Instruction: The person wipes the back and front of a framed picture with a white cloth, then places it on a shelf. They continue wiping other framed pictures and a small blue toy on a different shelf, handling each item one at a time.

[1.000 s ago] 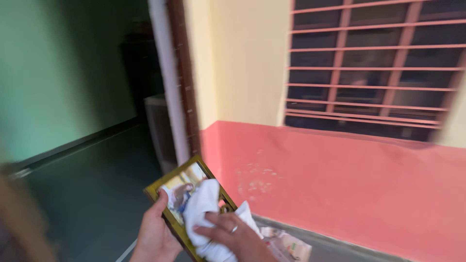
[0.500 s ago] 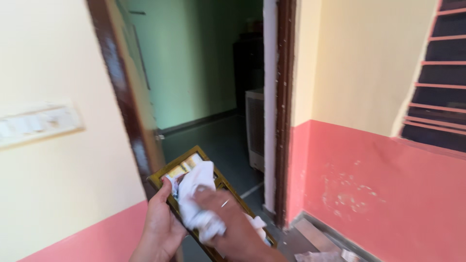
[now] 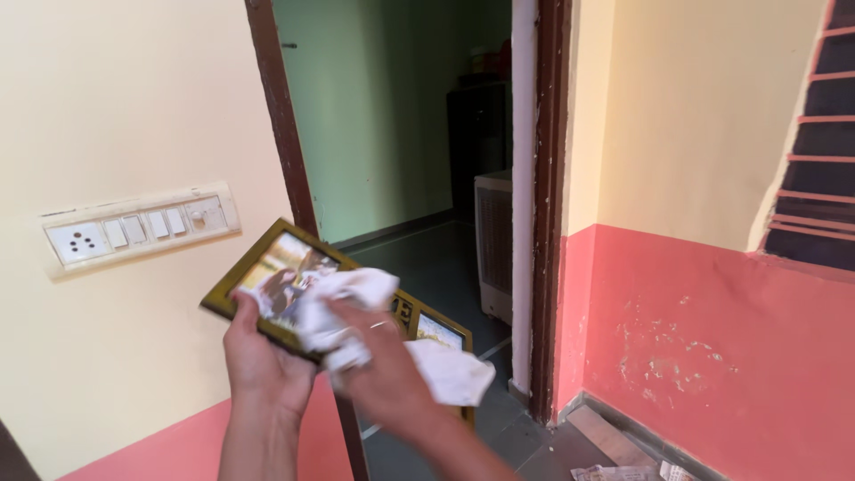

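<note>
Raised higher, left hand [image 3: 258, 356] holds frame [image 3: 267, 276]; right hand [image 3: 383, 374] presses cloth [image 3: 356, 303].

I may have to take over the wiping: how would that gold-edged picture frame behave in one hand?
Probably stiff: the gold-edged picture frame stays flat with only the left hand under one end. Likely light, since that grip carries it. Its glossy front may be glass, so fragile and perhaps slippery under the white cloth pressed by the right hand.

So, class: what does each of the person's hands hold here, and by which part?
The left hand grips the gold picture frame from beneath, at its near edge. The right hand holds a bunched white cloth by its middle, pressed on the frame's glass.
</note>
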